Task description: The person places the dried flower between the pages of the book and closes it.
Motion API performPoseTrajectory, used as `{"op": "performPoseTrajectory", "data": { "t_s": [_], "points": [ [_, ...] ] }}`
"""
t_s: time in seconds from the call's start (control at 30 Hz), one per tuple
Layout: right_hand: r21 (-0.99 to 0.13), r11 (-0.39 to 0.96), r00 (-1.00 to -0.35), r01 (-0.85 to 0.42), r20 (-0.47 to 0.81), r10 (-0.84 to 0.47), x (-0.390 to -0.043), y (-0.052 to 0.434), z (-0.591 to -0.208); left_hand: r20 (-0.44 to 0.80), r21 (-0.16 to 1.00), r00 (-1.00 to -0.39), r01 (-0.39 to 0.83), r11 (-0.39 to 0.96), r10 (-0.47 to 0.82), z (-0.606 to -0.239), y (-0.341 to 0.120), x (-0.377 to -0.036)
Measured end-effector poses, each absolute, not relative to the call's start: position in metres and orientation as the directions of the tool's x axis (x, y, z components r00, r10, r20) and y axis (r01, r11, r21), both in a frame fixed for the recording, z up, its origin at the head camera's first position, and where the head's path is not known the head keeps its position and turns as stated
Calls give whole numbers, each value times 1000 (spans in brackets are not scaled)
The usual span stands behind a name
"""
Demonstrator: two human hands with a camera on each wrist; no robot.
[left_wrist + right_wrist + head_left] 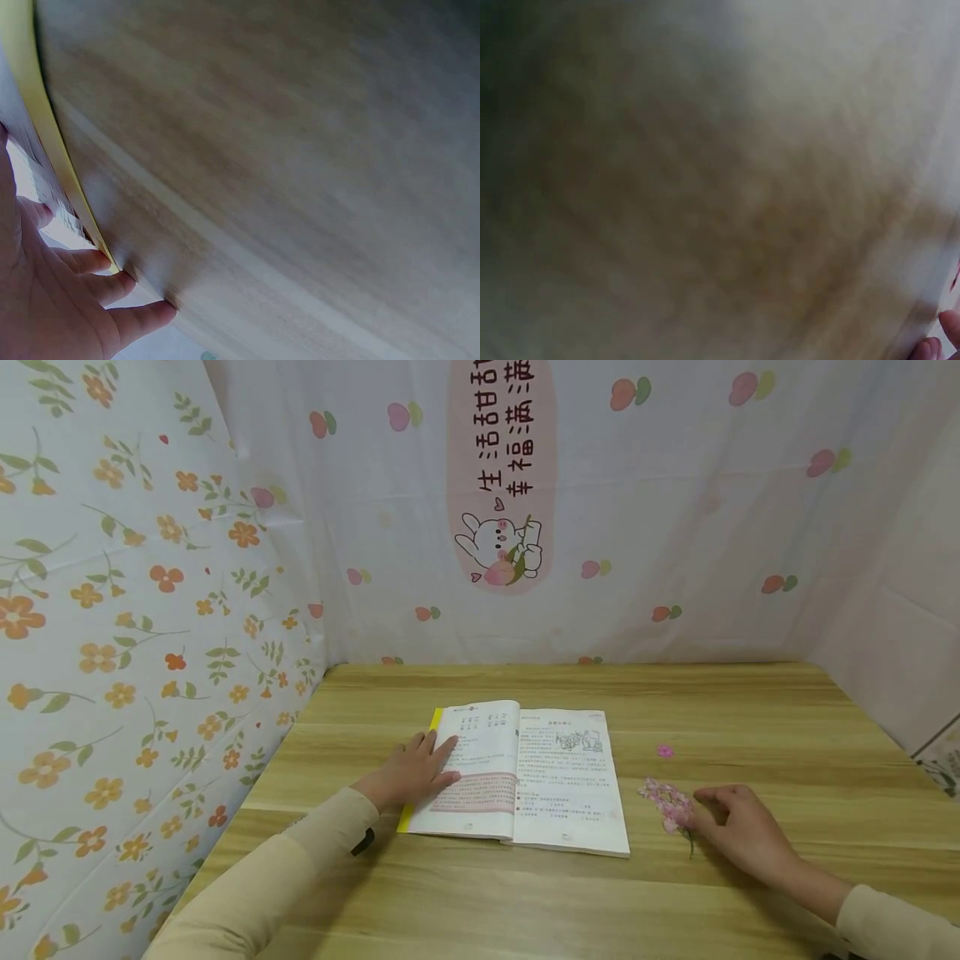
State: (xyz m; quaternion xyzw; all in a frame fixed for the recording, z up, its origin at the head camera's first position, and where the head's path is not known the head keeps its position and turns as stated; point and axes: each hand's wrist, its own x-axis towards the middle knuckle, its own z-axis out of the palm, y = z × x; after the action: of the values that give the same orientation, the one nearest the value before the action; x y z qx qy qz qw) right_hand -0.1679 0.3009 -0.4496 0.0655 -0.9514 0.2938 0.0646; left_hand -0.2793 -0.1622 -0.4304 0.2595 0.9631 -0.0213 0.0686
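An open book with printed text and a line drawing lies on the wooden table. My left hand rests on its left page, fingers spread; in the left wrist view, fingertips of the left hand reach the book's yellow edge. To the right of the book, my right hand has thumb and index finger around the near side of a sprig of small pink flowers, its thin stem showing below. Only a few fingertips of the right hand show in the right wrist view.
A single loose pink blossom lies on the table behind the sprig. White cloth printed with fruit hangs behind the table, and a flower-patterned cloth hangs on the left. A pale box-like thing stands at the right edge.
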Motion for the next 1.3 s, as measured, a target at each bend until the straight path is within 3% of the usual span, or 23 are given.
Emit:
{"op": "performPoseTrajectory", "data": {
  "t_s": [0.5, 0.83, 1.3],
  "points": [
    [-501, 840, -964, -208, 250, -90, -169, 303, -459, -161, 6, -859, 492, 870, 487, -433, -164, -280],
    [-557, 815, -976, -159, 212, -45, -170, 300, -457, -152, -21, -858, 499, 866, 490, -433, -163, -280],
    [-543, 827, -969, -145, 249, -7, -171, 297, -457, -142, -22, -856, 504, 863, 496, -433, -163, -279]
  ]
}}
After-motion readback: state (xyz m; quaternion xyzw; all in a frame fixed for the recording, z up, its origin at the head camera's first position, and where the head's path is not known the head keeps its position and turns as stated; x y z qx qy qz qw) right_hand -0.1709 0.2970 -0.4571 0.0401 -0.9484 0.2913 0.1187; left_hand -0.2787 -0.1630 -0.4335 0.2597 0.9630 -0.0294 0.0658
